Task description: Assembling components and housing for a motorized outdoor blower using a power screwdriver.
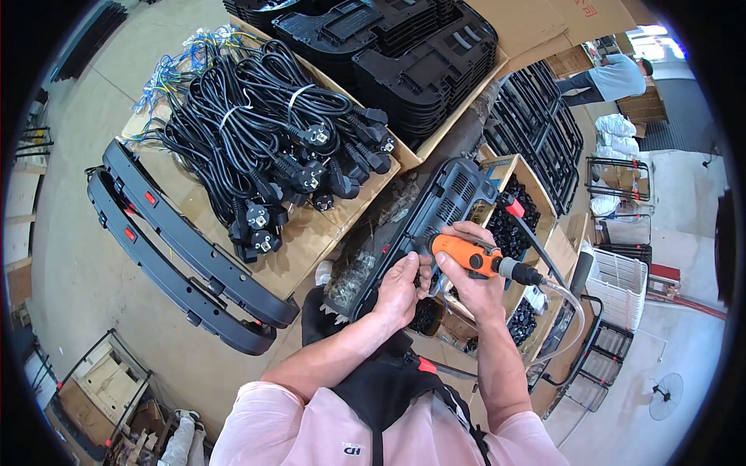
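The right hand is wrapped around an orange pneumatic screwdriver, fingers fully closed on its body, with the tool's tip pointing left toward the near end of a long black plastic housing. A grey coupling and a clear air hose run off the tool's back end, looping down to the right. The left hand sits right beside it, fingers curled against the housing's lower end just under the tool tip; it looks to be pinching something small there, perhaps a screw, but the view is too tight to tell.

The housing lies at a slant, its far end resting over the edge of a cardboard box of small black parts, its near end just in front of the person's chest. A red piece shows at the housing's right side.

To the left, a big cardboard tray carries a heap of bundled black power cords with round plugs, and loose blue and yellow wires sit at its far left corner. Two long black panels with red inserts lie on the floor along the tray's left edge. At the top, stacks of black moulded covers fill another box, and black wire grilles lean to their right. Another person bends over in the far upper right corner.
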